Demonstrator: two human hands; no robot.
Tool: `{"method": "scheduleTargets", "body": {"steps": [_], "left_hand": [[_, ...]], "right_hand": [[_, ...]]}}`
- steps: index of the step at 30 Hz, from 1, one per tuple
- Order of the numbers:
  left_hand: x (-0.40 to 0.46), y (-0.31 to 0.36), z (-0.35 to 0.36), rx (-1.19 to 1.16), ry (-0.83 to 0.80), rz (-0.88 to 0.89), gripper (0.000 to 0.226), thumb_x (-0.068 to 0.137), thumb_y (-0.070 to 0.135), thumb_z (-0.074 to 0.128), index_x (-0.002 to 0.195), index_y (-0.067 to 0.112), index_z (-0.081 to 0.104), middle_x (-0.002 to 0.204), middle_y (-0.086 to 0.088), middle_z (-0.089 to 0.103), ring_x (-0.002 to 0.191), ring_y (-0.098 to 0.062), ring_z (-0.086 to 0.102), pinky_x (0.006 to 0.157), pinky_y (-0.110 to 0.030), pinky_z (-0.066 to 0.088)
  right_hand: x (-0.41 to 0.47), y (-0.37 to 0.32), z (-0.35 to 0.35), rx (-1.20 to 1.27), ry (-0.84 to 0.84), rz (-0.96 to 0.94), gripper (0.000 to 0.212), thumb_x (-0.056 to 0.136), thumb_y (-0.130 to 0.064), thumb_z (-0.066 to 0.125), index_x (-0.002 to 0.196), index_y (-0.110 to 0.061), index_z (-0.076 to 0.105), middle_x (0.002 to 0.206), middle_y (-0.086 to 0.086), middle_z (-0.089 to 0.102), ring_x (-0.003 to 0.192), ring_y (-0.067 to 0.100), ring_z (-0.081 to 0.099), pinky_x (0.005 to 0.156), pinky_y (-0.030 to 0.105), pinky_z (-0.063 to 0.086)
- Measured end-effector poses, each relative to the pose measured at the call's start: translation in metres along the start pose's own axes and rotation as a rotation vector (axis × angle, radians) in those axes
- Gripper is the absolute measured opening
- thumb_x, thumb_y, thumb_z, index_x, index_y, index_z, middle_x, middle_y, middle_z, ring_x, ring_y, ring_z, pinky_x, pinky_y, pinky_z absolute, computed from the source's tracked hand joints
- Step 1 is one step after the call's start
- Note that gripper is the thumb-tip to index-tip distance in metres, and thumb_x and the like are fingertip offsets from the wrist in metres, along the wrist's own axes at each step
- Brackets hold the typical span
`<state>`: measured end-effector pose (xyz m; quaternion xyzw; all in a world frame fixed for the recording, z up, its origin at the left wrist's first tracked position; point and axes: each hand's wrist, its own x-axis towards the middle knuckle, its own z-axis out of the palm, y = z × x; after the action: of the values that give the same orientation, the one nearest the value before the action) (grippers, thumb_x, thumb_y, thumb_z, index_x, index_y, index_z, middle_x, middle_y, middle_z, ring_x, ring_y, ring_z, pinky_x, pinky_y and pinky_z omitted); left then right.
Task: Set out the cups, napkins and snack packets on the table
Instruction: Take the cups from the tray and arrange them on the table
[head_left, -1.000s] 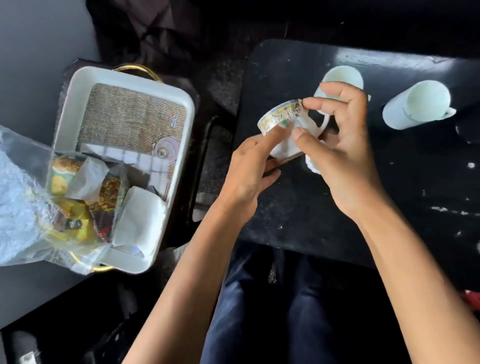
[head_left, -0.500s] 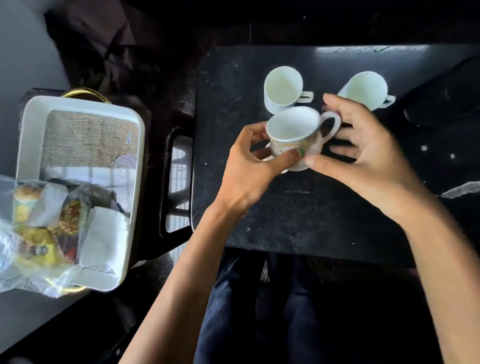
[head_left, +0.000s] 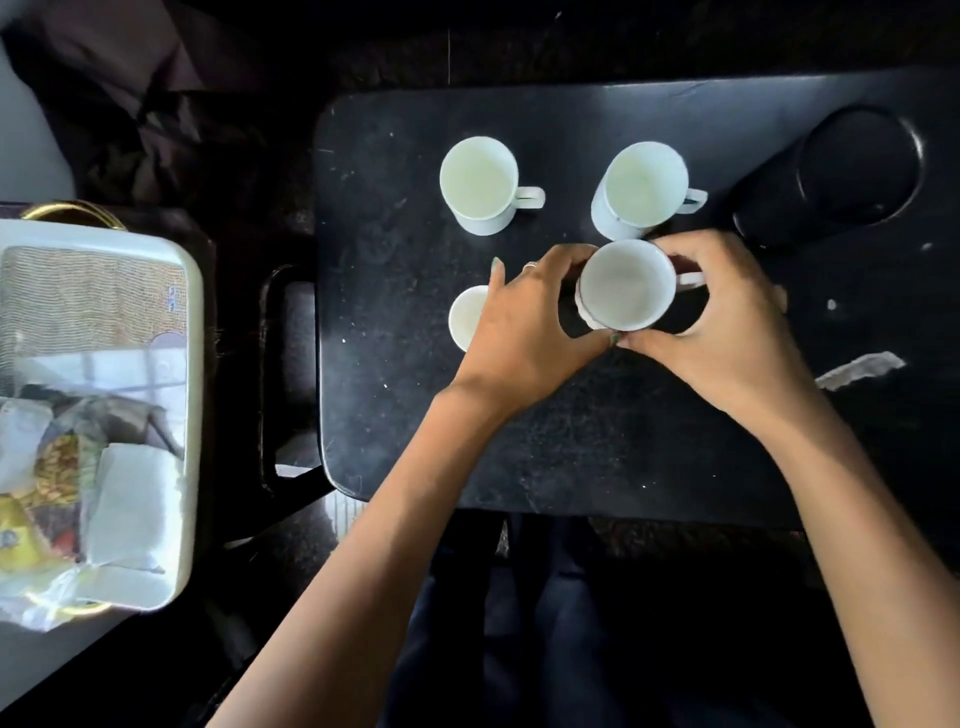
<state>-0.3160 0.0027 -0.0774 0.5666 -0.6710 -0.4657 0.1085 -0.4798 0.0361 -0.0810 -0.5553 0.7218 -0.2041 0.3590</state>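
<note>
**Third cup held upright over table; tray contents unchanged**

The table (head_left: 571, 441), black and scuffed, carried two white cups upright at its far side: the left cup (head_left: 480, 182) and the right cup (head_left: 641, 189), both empty, handles pointing right. A dark cylindrical container (head_left: 831, 176) stood at the far right corner; its contents could not be told.

The tray (head_left: 192, 364), white with gold handles, sat well apart to the left. It held a woven mat (head_left: 88, 291), folded napkins (head_left: 135, 504) and snack packets (head_left: 52, 478) in a clear bag.

The held cup (head_left: 626, 285) was white, empty and upright, handle to the right, just in front of the right cup. Whether it touched the table could not be told. The left hand (head_left: 524, 332) and right hand (head_left: 727, 332) curled round its sides, thumbs meeting at its near wall. A fourth cup (head_left: 465, 317) showed partly behind the left hand.

Half a second earlier the held cup had been nearer the left cup; it had since moved rightward.
</note>
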Motion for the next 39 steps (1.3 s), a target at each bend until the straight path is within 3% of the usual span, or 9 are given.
{"method": "scheduleTargets", "body": {"steps": [2,4,10,16,21,24,29,33,39], "left_hand": [[0.008,-0.004,0.007,0.148,0.009,0.02,0.058,0.078,0.033,0.073,0.13,0.022,0.049,0.12,0.009,0.063,0.117,-0.012,0.054,0.117,-0.042,-0.006],[0.015,-0.007,0.013,0.242,0.002,0.038,0.057,0.08,0.035,0.07,0.132,0.023,0.047,0.122,0.009,0.062,0.121,-0.011,0.051,0.116,-0.04,-0.01],[0.025,-0.016,0.028,0.459,-0.08,0.028,0.065,0.086,0.036,0.064,0.142,0.019,0.035,0.14,-0.003,0.051,0.14,-0.017,0.034,0.116,-0.044,-0.014],[0.023,-0.015,0.031,0.464,-0.095,0.046,0.066,0.089,0.037,0.059,0.147,0.018,0.031,0.147,-0.002,0.044,0.141,-0.016,0.032,0.118,-0.041,-0.011],[0.017,-0.014,0.009,0.253,0.385,0.088,0.046,0.084,0.018,0.057,0.13,0.012,0.054,0.135,-0.006,0.054,0.121,-0.025,0.048,0.109,-0.044,0.034],[0.021,-0.028,-0.01,0.168,0.554,-0.007,0.058,0.085,0.014,0.055,0.14,0.005,0.04,0.148,-0.014,0.038,0.136,-0.028,0.036,0.113,-0.045,0.029],[0.035,-0.054,-0.027,-0.01,0.375,-0.183,0.075,0.091,0.016,0.046,0.153,0.007,0.004,0.161,-0.011,0.008,0.148,-0.021,0.007,0.12,-0.03,0.009],[0.04,-0.062,-0.027,-0.059,0.191,-0.217,0.072,0.096,0.013,0.038,0.153,0.016,-0.005,0.157,-0.009,0.026,0.133,-0.024,0.04,0.098,-0.03,0.035],[0.048,-0.061,-0.026,-0.083,0.186,-0.206,0.073,0.095,0.01,0.035,0.152,0.019,-0.01,0.155,-0.007,0.032,0.116,-0.025,0.054,0.088,-0.031,0.043]], "right_hand": [[0.002,0.008,0.008,-0.082,0.05,0.001,0.067,0.059,-0.031,0.085,0.118,-0.025,0.054,0.117,-0.008,0.058,0.111,0.02,0.053,0.091,0.034,0.028],[0.003,0.015,0.017,-0.13,0.097,0.0,0.066,0.06,-0.032,0.084,0.118,-0.025,0.055,0.115,-0.008,0.06,0.112,0.021,0.053,0.087,0.034,0.024],[0.004,0.028,0.037,-0.188,0.138,0.059,0.067,0.064,-0.033,0.083,0.123,-0.021,0.055,0.118,-0.005,0.061,0.117,0.022,0.051,0.091,0.041,0.031],[0.002,0.022,0.034,-0.275,0.048,0.137,0.073,0.068,-0.035,0.079,0.132,-0.02,0.046,0.129,0.0,0.055,0.124,0.027,0.044,0.094,0.046,0.032],[0.007,-0.015,0.026,-0.269,0.233,-0.003,0.052,0.075,-0.038,0.064,0.122,-0.018,0.054,0.116,0.005,0.058,0.112,0.032,0.045,0.082,0.04,0.034],[0.021,-0.039,0.037,-0.237,0.186,-0.125,0.045,0.082,-0.028,0.057,0.124,-0.014,0.055,0.124,0.006,0.056,0.117,0.028,0.043,0.088,0.038,0.033],[0.049,-0.06,0.072,-0.358,-0.16,-0.205,0.059,0.098,-0.025,0.039,0.149,-0.006,0.016,0.159,0.014,0.01,0.147,0.029,0.008,0.118,0.041,0.006],[0.06,-0.059,0.091,-0.454,-0.267,-0.186,0.059,0.101,-0.025,0.026,0.149,-0.004,-0.002,0.159,0.014,-0.009,0.148,0.026,-0.007,0.119,0.042,-0.001],[0.067,-0.052,0.096,-0.465,-0.264,-0.187,0.061,0.102,-0.026,0.027,0.149,-0.004,-0.004,0.158,0.014,-0.012,0.147,0.025,-0.009,0.119,0.044,-0.001]]}}
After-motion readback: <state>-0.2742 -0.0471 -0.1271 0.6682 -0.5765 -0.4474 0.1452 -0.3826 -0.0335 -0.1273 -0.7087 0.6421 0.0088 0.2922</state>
